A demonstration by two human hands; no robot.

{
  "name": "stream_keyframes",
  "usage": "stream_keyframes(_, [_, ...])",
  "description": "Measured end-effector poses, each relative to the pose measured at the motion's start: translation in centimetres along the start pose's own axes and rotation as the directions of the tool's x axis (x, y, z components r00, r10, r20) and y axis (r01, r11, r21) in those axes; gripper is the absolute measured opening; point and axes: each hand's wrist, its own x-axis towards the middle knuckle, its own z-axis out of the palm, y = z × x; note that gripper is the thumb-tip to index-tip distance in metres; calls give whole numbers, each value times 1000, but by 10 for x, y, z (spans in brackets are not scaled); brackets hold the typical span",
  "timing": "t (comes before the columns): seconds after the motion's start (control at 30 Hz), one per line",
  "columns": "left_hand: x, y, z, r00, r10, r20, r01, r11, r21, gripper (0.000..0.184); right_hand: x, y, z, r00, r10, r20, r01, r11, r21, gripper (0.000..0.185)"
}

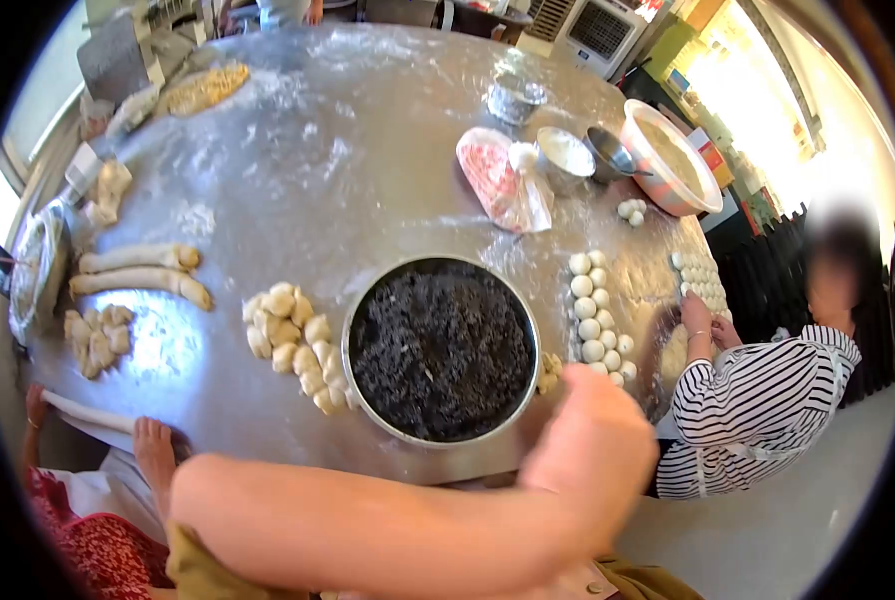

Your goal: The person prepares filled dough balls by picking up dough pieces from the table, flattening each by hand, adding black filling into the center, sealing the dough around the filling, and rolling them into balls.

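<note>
My left arm reaches across the bottom of the view, and my left hand (592, 450) is at its right end, blurred, with its fingers hidden. My right hand is not visible; that arm covers the area close to my body. Just beyond the arm stands a round metal bowl (348, 372) full of a dark crumbly filling (442, 345). Left of the bowl lies a pile of pale dough pieces (292, 335). Between the bowl's right side and my left hand are a few small yellowish pieces (549, 373). Rows of round white balls (588, 310) lie further right.
A person in a striped shirt (752, 405) handles dough at the right. Another person's hands (154, 445) hold a dough strip (87, 412) at lower left. Dough rolls (142, 283), a pink bag (489, 170), small bowls (565, 152) and a large basin (671, 155) stand around.
</note>
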Motion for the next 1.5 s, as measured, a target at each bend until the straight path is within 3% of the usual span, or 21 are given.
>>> stream_keyframes(0.07, [-26, -41, 15, 985, -161, -62, 131, 932, -339, 14, 9, -11, -2, 999, 0, -47, 0, 1000, -19, 25])
stream_keyframes(0.17, [-69, -85, 46, 890, -424, -166, 290, 809, -512, 30, 19, -19, -5, 998, 42, 41, -47, 992, 113, 26])
stream_keyframes(0.23, [-111, -98, 81, 680, -723, -127, 536, 608, -586, 37, 28, -25, -9, 993, 12, 118, -32, 985, 172, 28])
stream_keyframes(0.37, [-203, -116, 175, 281, -948, -147, 822, 317, -474, 46, 51, -51, -14, 954, -48, 297, -9, 982, 188, 27])
stream_keyframes(0.47, [-249, -120, 229, 131, -991, 24, 878, 105, -467, 49, 59, -62, -4, 892, -134, 433, 33, 972, 232, 28])
stream_keyframes(0.53, [-260, -122, 260, 147, -989, -25, 911, 146, -386, 55, 63, -76, 1, 858, -128, 498, 64, 988, 143, 30])
stream_keyframes(0.6, [-249, -122, 249, 119, -992, 49, 914, 91, -395, 59, 63, -80, 9, 819, -121, 560, 54, 990, 133, 37])
stream_keyframes(0.67, [-240, -125, 246, 74, -995, 59, 904, 42, -426, 59, 63, -80, 15, 795, -169, 583, 143, 986, 90, 40])
stream_keyframes(0.73, [-229, -130, 237, -18, -996, 86, 878, -57, -474, 60, 68, -89, 12, 739, -134, 660, 81, 991, 110, 40])
stream_keyframes(0.77, [-227, -134, 244, -52, -999, 7, 883, -50, -467, 56, 65, -90, 14, 745, -154, 649, 95, 988, 124, 40])
stream_keyframes(0.87, [-226, -150, 242, 103, -989, 109, 888, 42, -458, 52, 65, -91, 19, 725, -150, 672, 98, 989, 115, 39])
stream_keyframes(0.97, [-230, -157, 260, 177, -984, 20, 871, 147, -468, 51, 65, -91, 22, 755, -93, 649, 54, 995, 79, 42])
stream_keyframes(1.0, [-227, -159, 253, 103, -987, 122, 876, 32, -481, 53, 64, -89, 24, 778, -108, 619, 70, 994, 86, 43])
stream_keyframes(1.1, [-237, -171, 253, 93, -970, 225, 873, -30, -486, 49, 65, -90, 26, 765, -60, 642, 34, 998, 53, 43])
stream_keyframes(1.2, [-243, -153, 226, 75, -986, 149, 827, -22, -562, 37, 67, -87, 25, 752, -43, 658, -15, 997, 82, 42])
stream_keyframes(1.23, [-254, -146, 233, 32, -999, 25, 838, 13, -545, 34, 67, -85, 24, 759, -41, 650, -20, 996, 85, 42])
stream_keyframes(1.3, [-266, -126, 223, -86, -995, 56, 788, -103, -607, 36, 65, -84, 22, 764, -36, 644, -31, 995, 92, 42])
stream_keyframes(1.37, [-278, -96, 228, 39, -999, -27, 948, 45, -315, 38, 61, -82, 26, 779, -37, 627, -26, 996, 91, 40])
stream_keyframes(1.4, [-272, -86, 222, -62, -995, 82, 965, -81, -250, 40, 62, -82, 28, 784, -40, 620, -20, 996, 89, 39])
stream_keyframes(1.47, [-261, -74, 212, -5, -993, -114, 962, 27, -270, 41, 66, -84, 27, 755, -22, 655, -48, 995, 89, 39])
stream_keyframes(1.5, [-260, -74, 213, 104, -981, -162, 954, 144, -261, 39, 67, -83, 25, 738, -9, 675, -63, 995, 82, 39])
